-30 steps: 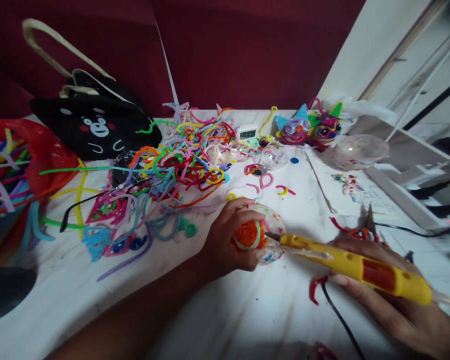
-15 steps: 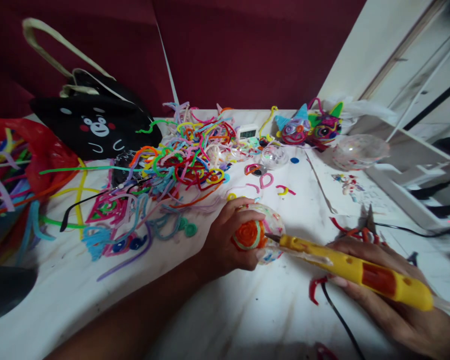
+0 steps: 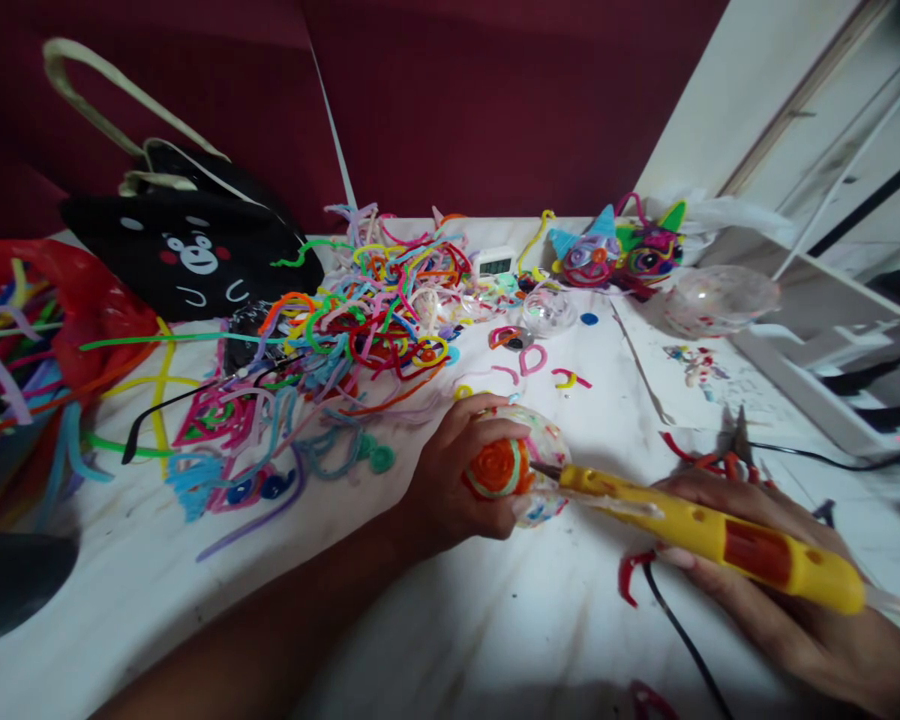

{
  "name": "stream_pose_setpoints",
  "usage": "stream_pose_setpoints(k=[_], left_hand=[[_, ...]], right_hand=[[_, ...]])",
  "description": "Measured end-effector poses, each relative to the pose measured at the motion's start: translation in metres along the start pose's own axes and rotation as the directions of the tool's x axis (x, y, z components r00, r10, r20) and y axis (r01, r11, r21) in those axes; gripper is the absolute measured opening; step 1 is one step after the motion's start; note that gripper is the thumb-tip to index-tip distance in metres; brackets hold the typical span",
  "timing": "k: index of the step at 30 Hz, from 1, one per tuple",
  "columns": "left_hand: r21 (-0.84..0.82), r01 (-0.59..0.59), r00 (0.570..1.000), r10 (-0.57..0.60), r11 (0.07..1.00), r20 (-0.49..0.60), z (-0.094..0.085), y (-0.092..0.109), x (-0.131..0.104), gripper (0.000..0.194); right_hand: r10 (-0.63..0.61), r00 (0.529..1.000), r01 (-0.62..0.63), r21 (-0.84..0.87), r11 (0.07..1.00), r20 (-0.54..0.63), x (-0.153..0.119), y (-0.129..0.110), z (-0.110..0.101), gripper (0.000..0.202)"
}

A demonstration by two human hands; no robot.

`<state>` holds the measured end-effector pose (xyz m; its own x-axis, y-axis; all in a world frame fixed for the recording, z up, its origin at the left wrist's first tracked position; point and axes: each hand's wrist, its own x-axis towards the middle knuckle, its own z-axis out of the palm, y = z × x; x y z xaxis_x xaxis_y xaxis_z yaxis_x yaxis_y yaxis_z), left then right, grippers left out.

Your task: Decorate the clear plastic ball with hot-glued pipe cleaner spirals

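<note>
A clear ball with coloured specks [image 3: 549,436] is in my left hand [image 3: 457,475], whose fingers wrap round its left side. On the ball's near face sits an orange coil [image 3: 499,468] edged with pale green. My right hand [image 3: 780,590] is closed round a yellow hot-glue tool [image 3: 667,515] with a red-brown panel. The tool's dark metal tip points left and meets the right edge of the orange coil; whether it touches cannot be made out. Whitish glue strands run along the tool's near side.
Tangled pipe cleaners [image 3: 375,300] lie behind, beside a black bag [image 3: 195,240] and a red bag [image 3: 105,330]. Two decorated animal heads [image 3: 589,255] stand at the back. Pliers [image 3: 735,445], a black cable [image 3: 682,645] and a white tray [image 3: 832,390] are on the right.
</note>
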<state>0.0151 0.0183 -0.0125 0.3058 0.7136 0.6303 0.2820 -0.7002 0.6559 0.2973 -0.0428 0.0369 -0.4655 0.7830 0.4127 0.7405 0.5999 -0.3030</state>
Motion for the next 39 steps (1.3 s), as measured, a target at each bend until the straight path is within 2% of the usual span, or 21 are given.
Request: stream_pose_setpoints(k=[8,14,23,27,32,39], left_hand=[[-0.004,0.005,1.000,-0.005,1.000,-0.005,0.000,0.001,-0.001,0.053],[-0.001,-0.025,1.000,0.025,1.000,-0.003,0.000,0.001,0.000,0.052],[0.028,-0.035,0.999,0.034,0.999,0.009,0.000,0.000,0.000,0.059],[0.027,-0.038,0.999,0.038,0.999,0.000,0.002,0.000,0.000,0.059],[0.024,-0.052,0.999,0.052,0.998,-0.001,0.001,0.000,0.000,0.056],[-0.004,-0.032,0.999,0.032,0.999,-0.029,0.001,-0.001,0.001,0.057]], right_hand=[[0.000,0.999,-0.001,-0.014,1.000,-0.039,0.002,0.000,0.004,0.031],[-0.012,1.000,0.012,-0.020,1.000,0.000,0.000,0.003,0.003,0.031],[0.011,1.000,-0.010,0.042,0.999,-0.016,0.007,-0.008,0.005,0.027],[-0.013,1.000,0.014,0.064,0.998,-0.010,0.010,-0.008,0.005,0.026],[-0.071,0.997,0.071,0.009,0.997,-0.024,0.009,-0.006,0.002,0.027],[-0.055,0.998,0.058,0.071,0.996,-0.037,0.012,-0.009,0.001,0.022]])
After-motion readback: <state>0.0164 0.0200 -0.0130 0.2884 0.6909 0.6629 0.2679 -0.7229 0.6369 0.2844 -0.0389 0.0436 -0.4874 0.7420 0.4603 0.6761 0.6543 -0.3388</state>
